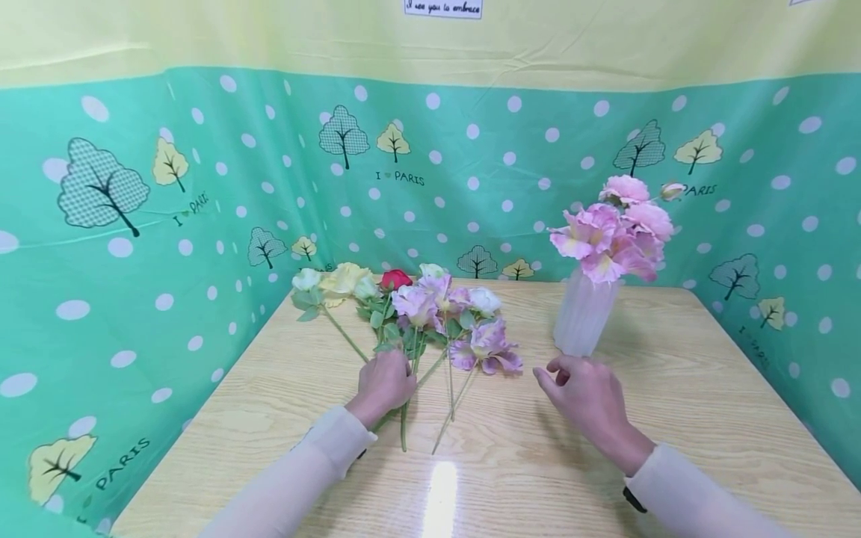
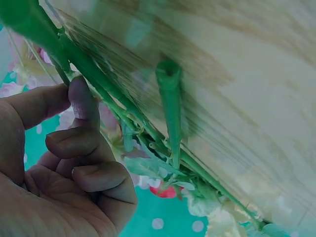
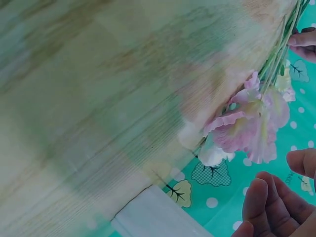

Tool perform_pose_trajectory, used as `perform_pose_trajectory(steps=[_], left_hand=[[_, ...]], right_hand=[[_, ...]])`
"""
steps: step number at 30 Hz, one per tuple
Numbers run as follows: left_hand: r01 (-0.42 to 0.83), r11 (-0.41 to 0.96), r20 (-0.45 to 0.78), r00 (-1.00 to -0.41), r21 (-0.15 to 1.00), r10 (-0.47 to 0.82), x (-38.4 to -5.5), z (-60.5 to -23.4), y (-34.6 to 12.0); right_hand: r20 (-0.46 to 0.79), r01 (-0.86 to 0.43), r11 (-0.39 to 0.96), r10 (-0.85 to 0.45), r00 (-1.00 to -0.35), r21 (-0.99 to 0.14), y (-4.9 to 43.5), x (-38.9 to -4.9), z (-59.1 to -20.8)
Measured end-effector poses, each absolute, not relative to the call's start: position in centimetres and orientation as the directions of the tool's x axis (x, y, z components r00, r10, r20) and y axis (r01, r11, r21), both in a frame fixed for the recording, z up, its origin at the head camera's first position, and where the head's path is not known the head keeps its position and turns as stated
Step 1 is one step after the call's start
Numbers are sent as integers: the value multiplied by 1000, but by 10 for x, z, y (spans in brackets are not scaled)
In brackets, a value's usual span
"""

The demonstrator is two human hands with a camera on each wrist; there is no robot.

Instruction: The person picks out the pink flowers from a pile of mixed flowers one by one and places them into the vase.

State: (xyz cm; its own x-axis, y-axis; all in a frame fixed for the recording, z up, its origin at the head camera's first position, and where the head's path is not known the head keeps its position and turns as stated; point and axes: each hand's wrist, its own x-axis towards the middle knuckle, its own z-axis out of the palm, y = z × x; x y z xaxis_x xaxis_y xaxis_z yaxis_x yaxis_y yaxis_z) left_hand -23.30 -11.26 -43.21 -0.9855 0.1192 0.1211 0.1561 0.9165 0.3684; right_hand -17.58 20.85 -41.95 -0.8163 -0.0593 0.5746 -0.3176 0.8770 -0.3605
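My left hand (image 1: 386, 381) is over the stems of the artificial flowers lying on the table. In the left wrist view its thumb and index finger pinch a green stem (image 2: 63, 73); which blossom it belongs to I cannot tell. The blossoms include pink-purple ones (image 1: 489, 347), a red rose (image 1: 395, 279), a yellow flower (image 1: 345, 279) and white ones (image 1: 484, 300). My right hand (image 1: 588, 396), fingers loosely bent and holding nothing, hovers in front of a ribbed white vase (image 1: 584, 317). Pink flowers (image 1: 605, 239) stand in that vase.
The wood-grain table (image 1: 525, 478) carries everything. Behind and on both sides hangs a green and yellow cloth (image 1: 471, 194) with dots and printed trees. Several stem ends point toward the table's near side, between the hands.
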Motion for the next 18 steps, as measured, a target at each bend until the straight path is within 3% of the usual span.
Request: perform_pose_trajectory(steps=[7,18], left_hand=[[100,897,95,-993,430,65,-233,-431,-115],[118,868,179,-983,483,34,-230,-423,-116]], right_hand=[[567,-310,877,-52,-822,-369,209,-175,-419],[570,-314,874,-52,-820,-372,208,-175,-420]])
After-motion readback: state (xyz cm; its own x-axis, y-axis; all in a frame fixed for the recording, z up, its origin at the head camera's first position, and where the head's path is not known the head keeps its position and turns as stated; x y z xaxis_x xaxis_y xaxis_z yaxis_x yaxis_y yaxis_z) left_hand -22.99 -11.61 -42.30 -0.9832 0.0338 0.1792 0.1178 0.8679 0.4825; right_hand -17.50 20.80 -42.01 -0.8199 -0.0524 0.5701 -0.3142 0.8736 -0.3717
